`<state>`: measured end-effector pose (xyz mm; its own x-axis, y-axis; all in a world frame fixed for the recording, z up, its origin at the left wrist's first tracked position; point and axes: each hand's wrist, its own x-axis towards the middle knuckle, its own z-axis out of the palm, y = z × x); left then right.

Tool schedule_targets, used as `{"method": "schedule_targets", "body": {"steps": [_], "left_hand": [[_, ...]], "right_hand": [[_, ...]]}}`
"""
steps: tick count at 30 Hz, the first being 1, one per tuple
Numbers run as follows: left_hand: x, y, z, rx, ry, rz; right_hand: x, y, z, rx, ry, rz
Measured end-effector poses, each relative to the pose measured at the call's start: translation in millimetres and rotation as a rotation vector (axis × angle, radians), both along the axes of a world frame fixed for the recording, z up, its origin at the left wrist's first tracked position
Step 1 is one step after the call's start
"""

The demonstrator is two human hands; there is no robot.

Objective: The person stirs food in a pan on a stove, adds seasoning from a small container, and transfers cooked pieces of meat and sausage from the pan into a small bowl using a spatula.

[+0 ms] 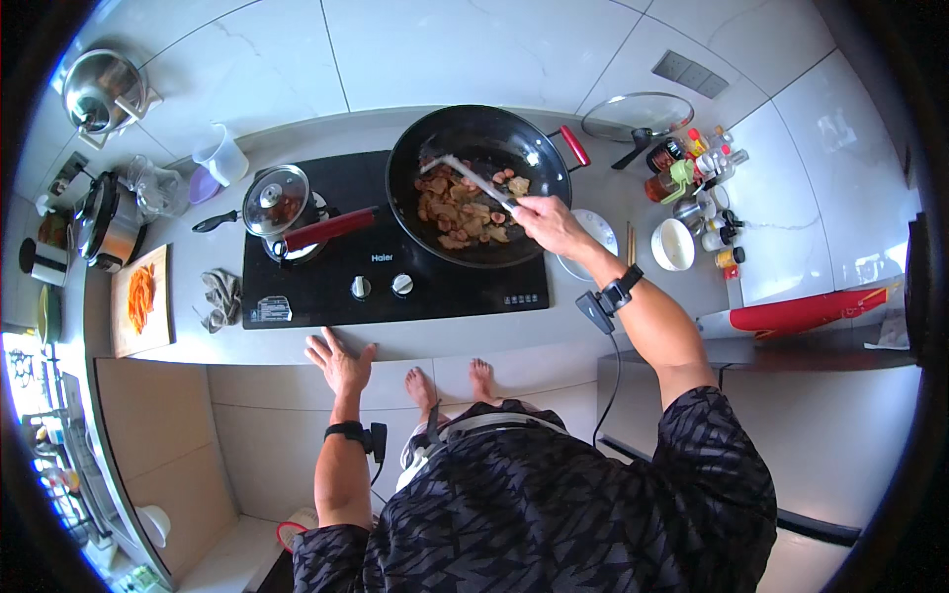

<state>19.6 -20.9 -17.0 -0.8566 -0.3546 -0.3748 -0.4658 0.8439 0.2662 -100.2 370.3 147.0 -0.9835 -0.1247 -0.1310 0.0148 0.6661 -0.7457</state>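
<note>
My right hand (549, 224) is closed on the handle of a spatula (474, 176), whose far end rests in a large black wok (480, 256) on the right side of the hob. Browned slices of food (465, 211), apparently meat, lie in the wok below and beside the spatula. The wok's long red handle (330, 228) points left across the hob. My left hand (342, 361) holds nothing; its fingers are spread at the front edge of the grey countertop (445, 337), just below the black glass hob (452, 289).
A small lidded pan (276, 200) sits on the left burner. Further left are a grey cloth (221, 300) and a cutting board (161, 326) with orange strips. Right of the wok are a plate (593, 230), chopsticks (631, 244), a white bowl (672, 244), a glass lid (637, 116) and several bottles (678, 178).
</note>
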Motion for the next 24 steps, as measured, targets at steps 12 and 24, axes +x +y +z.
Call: {"method": "schedule_targets", "body": {"steps": [12,24], "left_hand": [[1,-1,-3,0.050,0.003,0.000],[-2,4,3,-0.018,-0.014,0.000]], "right_hand": [[71,102,108,0.438,-0.080,0.052],[39,60,16,0.158,0.033,-0.020]]}}
